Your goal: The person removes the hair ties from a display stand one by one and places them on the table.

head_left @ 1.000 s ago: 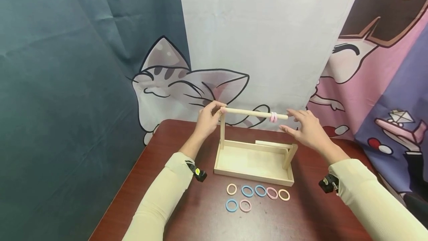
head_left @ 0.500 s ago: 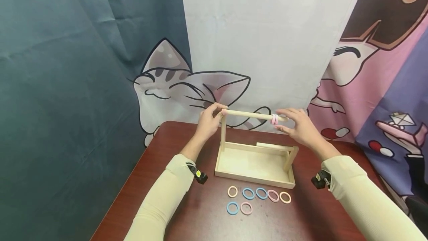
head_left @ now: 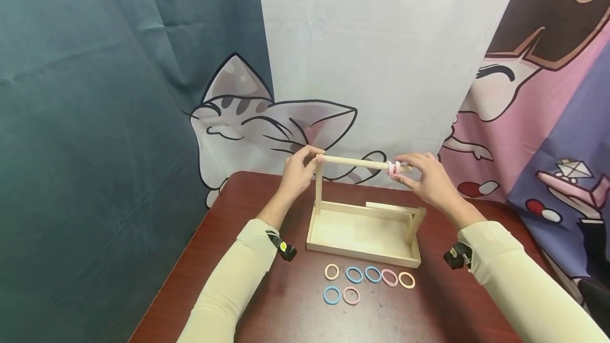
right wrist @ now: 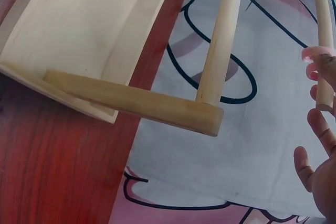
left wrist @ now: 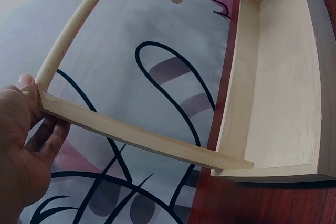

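My left hand (head_left: 297, 173) pinches the top of the upright post (left wrist: 131, 132) on a wooden rack, where a raised rod (head_left: 352, 161) joins it. Pink rings (head_left: 391, 168) encircle this rod near its free right end. There my right hand (head_left: 426, 176) pinches one of the pink rings between thumb and fingers; its fingertips sit around the rod's end. In the right wrist view, part of a pink ring (right wrist: 311, 53) shows by the fingertips. The rack's shallow tray (head_left: 359, 251) stands on the table beneath both hands.
A second, lower rod (head_left: 388, 207) extends from the short right post (head_left: 415, 225). In front of the tray, several loose rings lie on the red-brown table (head_left: 286, 306), among them a blue ring (head_left: 331, 295) and a yellow ring (head_left: 407, 280). A printed curtain (head_left: 381, 68) hangs behind.
My right hand has moved left from beyond the rod's end onto the pink rings. One ring now stands slightly apart from the other, toward the free end. The left hand keeps its hold.
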The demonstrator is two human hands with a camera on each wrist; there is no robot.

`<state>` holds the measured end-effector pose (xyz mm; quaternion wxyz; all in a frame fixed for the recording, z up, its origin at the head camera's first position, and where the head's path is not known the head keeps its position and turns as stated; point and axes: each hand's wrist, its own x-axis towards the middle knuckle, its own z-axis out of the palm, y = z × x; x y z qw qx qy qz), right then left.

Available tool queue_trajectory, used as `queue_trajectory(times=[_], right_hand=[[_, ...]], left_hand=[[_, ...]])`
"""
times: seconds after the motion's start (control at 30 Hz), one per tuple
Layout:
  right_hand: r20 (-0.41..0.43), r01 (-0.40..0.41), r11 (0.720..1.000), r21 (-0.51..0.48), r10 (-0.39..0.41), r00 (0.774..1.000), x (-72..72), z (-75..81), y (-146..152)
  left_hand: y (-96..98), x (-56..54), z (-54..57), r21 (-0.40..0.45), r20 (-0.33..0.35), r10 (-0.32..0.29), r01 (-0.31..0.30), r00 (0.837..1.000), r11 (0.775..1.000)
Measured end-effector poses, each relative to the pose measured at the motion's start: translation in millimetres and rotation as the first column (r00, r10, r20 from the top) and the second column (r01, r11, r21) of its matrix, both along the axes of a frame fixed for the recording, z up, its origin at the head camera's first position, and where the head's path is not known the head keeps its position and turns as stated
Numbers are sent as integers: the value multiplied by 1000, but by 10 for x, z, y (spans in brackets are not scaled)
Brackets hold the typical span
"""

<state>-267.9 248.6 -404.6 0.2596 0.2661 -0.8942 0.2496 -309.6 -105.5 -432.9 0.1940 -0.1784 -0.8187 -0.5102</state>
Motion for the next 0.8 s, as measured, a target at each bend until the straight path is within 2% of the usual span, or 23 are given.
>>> queue_trajectory(times=[0.43, 0.8], right_hand=[[-21, 22, 1000, 12, -22, 1000, 31, 23, 63], [-36, 42, 999, 20, -41, 998, 63, 27, 174]], left_hand=[[-22, 0, 1, -7, 13, 18, -18, 1000, 1000], [-2, -2, 4, -7, 19, 6, -6, 1000, 1000]])
